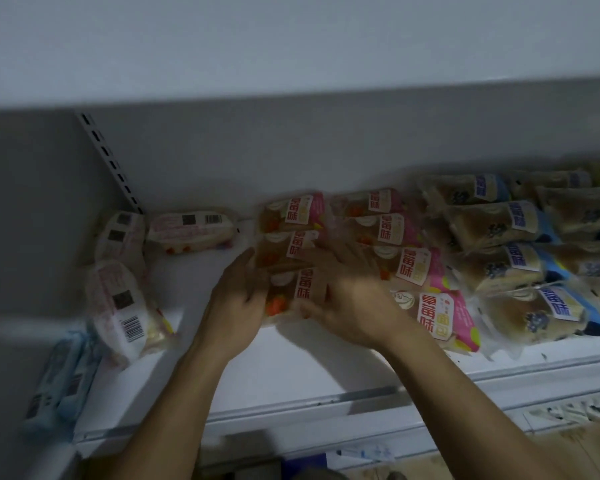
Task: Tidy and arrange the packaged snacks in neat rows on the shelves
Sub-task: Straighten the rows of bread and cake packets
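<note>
Pink packets (392, 233), seemingly blue packets (520, 230).

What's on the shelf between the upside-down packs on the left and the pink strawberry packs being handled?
Only bare white shelf shows there in the head view.

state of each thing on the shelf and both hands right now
left hand: fingers curled on left side of pink packet stack
right hand: fingers spread over pink packet stack
pink packet stack: label up, held between the hands
blue packets: rowed, label up
white-backed packets: flipped, barcodes up, scattered
</note>
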Demonstrator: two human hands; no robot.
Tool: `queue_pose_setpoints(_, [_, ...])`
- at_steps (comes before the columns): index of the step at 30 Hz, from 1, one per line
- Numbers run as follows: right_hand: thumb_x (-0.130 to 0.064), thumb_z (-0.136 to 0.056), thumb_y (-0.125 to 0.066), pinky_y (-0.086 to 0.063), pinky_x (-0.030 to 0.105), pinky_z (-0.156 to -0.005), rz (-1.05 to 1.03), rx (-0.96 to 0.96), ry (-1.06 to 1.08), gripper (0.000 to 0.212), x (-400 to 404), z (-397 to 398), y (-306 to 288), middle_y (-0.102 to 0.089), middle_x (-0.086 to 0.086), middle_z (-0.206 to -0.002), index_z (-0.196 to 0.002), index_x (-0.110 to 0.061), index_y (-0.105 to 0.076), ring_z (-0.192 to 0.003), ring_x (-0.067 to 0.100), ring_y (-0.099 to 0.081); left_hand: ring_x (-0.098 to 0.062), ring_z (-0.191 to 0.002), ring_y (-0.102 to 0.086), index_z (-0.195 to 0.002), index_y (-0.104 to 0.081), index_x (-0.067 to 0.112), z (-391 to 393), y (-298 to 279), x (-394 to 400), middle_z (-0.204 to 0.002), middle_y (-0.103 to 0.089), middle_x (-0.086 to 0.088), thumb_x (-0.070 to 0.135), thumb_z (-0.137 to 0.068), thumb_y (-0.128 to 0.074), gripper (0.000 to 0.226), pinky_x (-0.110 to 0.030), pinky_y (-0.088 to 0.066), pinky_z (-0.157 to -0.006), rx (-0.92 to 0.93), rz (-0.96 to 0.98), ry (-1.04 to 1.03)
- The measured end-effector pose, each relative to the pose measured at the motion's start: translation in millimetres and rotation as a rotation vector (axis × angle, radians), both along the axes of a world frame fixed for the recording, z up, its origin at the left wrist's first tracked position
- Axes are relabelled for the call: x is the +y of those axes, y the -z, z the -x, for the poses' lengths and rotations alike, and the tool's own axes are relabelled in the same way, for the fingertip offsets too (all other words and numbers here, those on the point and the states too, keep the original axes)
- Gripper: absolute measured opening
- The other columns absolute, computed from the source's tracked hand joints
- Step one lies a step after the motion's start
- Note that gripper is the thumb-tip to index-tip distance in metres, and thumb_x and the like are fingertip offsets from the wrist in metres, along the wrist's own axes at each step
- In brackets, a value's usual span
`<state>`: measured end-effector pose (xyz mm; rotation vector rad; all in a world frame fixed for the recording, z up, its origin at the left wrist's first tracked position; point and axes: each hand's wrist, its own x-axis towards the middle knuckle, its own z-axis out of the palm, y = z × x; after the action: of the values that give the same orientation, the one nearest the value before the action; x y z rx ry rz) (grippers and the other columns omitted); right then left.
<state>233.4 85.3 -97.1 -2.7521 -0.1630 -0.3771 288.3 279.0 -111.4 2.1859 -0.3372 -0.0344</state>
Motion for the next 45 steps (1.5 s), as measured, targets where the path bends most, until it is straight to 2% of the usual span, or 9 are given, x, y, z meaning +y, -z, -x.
queue_pose_setpoints(4, [-0.027, -0.077, -0.077, -0.046, 0.050, -0.104, 0.051, 0.086, -0.079, 0.066, 1.0, -1.1, 7.7, -0.054, -0.003, -0.142, -0.139, -0.038, -0.054, -0.136, 0.028, -0.044, -0.017, -0.142, -0.043, -0.154, -0.041, 0.025, -0.8, -10.8, 22.5, -0.156, -0.046, 0.005, 0.031, -0.105, -0.051, 0.050, -0.034, -0.034, -0.118, 0.054, -0.053, -0.035])
queue_pose_setpoints(9, [-0.019, -0.074, -0.081, -0.046, 0.050, -0.103, 0.042, -0.014, -0.059, 0.069, 12.5, -2.6, 8.5, -0.059, 0.001, -0.135, -0.136, -0.033, -0.057, -0.129, 0.029, -0.050, -0.040, -0.121, -0.056, -0.133, -0.057, 0.023, 4.5, -34.7, 93.1, -0.133, -0.061, -0.013, 0.047, -0.086, -0.060, 0.052, -0.050, -0.049, -0.102, -0.424, -0.409, -0.195])
queue_pose_setpoints(13, [-0.031, -0.082, -0.076, -0.043, 0.036, -0.096, -0.107, -0.157, -0.105, 0.045, 46.2, 6.2, -2.9, -0.060, -0.003, -0.124, -0.124, -0.030, -0.061, -0.115, 0.023, -0.055, -0.044, -0.125, -0.051, -0.138, -0.045, 0.036, -3.8, -28.3, 131.1, -0.140, -0.050, -0.016, 0.079, -0.062, -0.058, 0.088, -0.055, -0.049, -0.100, -0.080, -0.683, -0.296])
queue_pose_setpoints(15, [-0.030, -0.086, -0.073, -0.042, 0.031, -0.092, -0.212, -0.178, -0.152, 0.039, 68.9, 5.7, -5.5, -0.060, -0.003, -0.121, -0.123, -0.028, -0.062, -0.111, 0.018, -0.055, -0.044, -0.137, -0.040, -0.137, -0.056, 0.023, 2.5, -18.1, 121.6, -0.145, -0.045, -0.022, 0.054, -0.063, -0.081, 0.085, -0.056, -0.044, -0.108, -0.099, -0.769, -0.174])
queue_pose_setpoints(21, [-0.015, -0.088, -0.071, -0.042, 0.022, -0.093, -0.382, -0.150, -0.215, 0.044, 99.3, -0.8, 0.8, -0.058, -0.004, -0.128, -0.129, -0.025, -0.060, -0.116, 0.011, -0.054, -0.035, -0.128, -0.053, -0.115, -0.072, 0.019, 14.5, -19.7, 105.4, -0.143, -0.050, -0.013, -0.006, -0.063, -0.077, 0.058, -0.034, -0.049, -0.104, -0.262, -0.358, -0.150])
queue_pose_setpoints(24, [-0.016, -0.087, -0.072, -0.050, 0.029, -0.097, -0.520, -0.082, -0.258, 0.059, 95.5, -1.0, -3.9, -0.050, -0.011, -0.141, -0.141, -0.029, -0.049, -0.126, 0.006, -0.050, -0.028, -0.114, -0.067, -0.104, -0.074, 0.038, 37.4, -43.7, 111.4, -0.130, -0.067, -0.003, 0.002, -0.081, -0.067, 0.044, -0.023, -0.057, -0.076, 0.108, 0.348, -0.201])
queue_pose_setpoints(28, [-0.029, -0.093, -0.071, -0.048, 0.023, -0.104, -0.882, 0.092, -0.367, 0.068, 89.4, 0.4, -11.9, -0.048, -0.016, -0.149, -0.151, -0.028, -0.037, -0.136, 0.004, -0.048, -0.032, -0.102, -0.074, -0.115, -0.071, 0.013, 56.2, -53.1, 109.7, -0.116, -0.073, -0.017, 0.005, -0.059, -0.066, 0.058, -0.035, -0.061, -0.070, 0.605, 1.023, 0.097])
queue_pose_setpoints(35, [-0.023, -0.087, -0.080, -0.047, 0.030, -0.107, -1.049, -0.019, -0.122, 0.060, 61.6, 14.6, -9.8, -0.061, -0.010, -0.136, -0.138, -0.027, -0.048, -0.129, 0.003, -0.056, -0.033, -0.122, -0.065, -0.129, -0.071, 0.020, 59.0, -42.3, 81.6, -0.134, -0.067, -0.012, 0.054, -0.080, -0.068, 0.060, -0.053, -0.043, -0.107, 0.698, 1.106, 0.040])
queue_pose_setpoints(45, [-0.018, -0.072, -0.088, -0.055, 0.015, -0.072, -1.244, -0.343, 0.250, 0.049, 30.5, 55.9, -29.1, -0.070, -0.010, -0.101, -0.108, -0.026, -0.055, -0.087, 0.001, -0.070, -0.028, -0.100, -0.072, -0.110, -0.069, 0.016, 73.5, -24.6, 32.9, -0.107, -0.076, -0.013, 0.024, -0.075, -0.087, 0.040, -0.036, -0.055, -0.082, 0.424, 0.768, 0.034])
